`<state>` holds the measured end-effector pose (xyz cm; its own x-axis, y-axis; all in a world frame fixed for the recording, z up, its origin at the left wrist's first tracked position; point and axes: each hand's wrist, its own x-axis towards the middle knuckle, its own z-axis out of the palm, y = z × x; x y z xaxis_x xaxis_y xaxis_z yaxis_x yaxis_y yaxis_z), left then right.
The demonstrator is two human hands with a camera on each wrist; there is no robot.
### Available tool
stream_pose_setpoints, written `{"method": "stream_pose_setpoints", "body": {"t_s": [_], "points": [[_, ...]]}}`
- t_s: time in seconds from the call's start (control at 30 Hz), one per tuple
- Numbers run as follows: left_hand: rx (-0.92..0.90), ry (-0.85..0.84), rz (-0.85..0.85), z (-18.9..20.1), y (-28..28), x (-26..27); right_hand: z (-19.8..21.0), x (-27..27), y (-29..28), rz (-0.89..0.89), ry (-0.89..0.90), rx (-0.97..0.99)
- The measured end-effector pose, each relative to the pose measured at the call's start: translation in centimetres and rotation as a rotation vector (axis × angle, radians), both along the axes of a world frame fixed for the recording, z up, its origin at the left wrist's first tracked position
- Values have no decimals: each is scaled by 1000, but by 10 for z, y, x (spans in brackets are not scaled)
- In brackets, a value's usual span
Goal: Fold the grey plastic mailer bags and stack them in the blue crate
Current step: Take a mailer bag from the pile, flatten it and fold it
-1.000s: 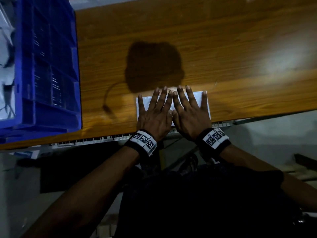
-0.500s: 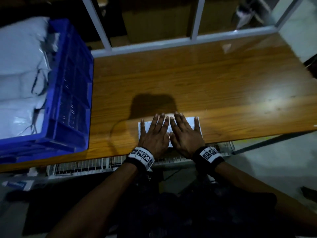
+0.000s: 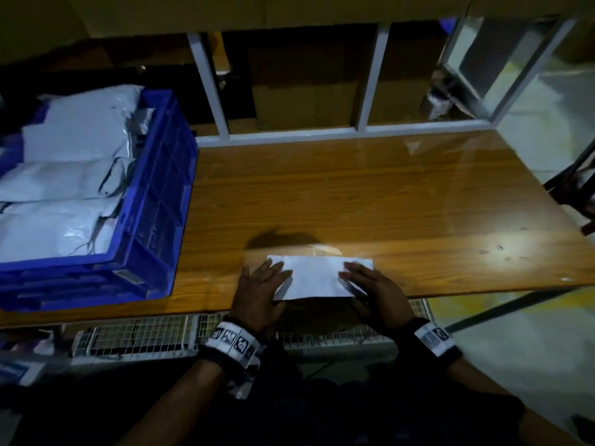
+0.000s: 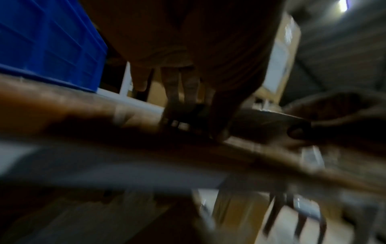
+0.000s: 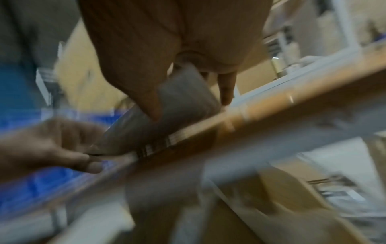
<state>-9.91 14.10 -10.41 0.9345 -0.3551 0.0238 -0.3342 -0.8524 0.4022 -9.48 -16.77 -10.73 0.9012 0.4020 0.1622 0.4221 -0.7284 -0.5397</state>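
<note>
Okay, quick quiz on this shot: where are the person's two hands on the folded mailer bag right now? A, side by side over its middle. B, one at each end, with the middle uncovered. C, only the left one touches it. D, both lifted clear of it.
B: in the head view the left hand is at one end of the folded mailer bag and the right hand at the other, its middle bare.
</note>
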Motion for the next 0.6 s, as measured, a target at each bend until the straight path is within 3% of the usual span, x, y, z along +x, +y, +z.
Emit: {"method": "stream_pose_setpoints", "body": {"t_s": [0.07,0.3,0.4,0.6], "points": [[-197,-75,89,17,6,4,26,3,0,-59,83,212],[-726,24,458,89,12,24,82,37,7,-244,175,599],[-990,72,590,122,23,18,100,51,20,-264,337,788],[-1071,-93,765,172,81,-11,141,69,81,-84,755,965]]}}
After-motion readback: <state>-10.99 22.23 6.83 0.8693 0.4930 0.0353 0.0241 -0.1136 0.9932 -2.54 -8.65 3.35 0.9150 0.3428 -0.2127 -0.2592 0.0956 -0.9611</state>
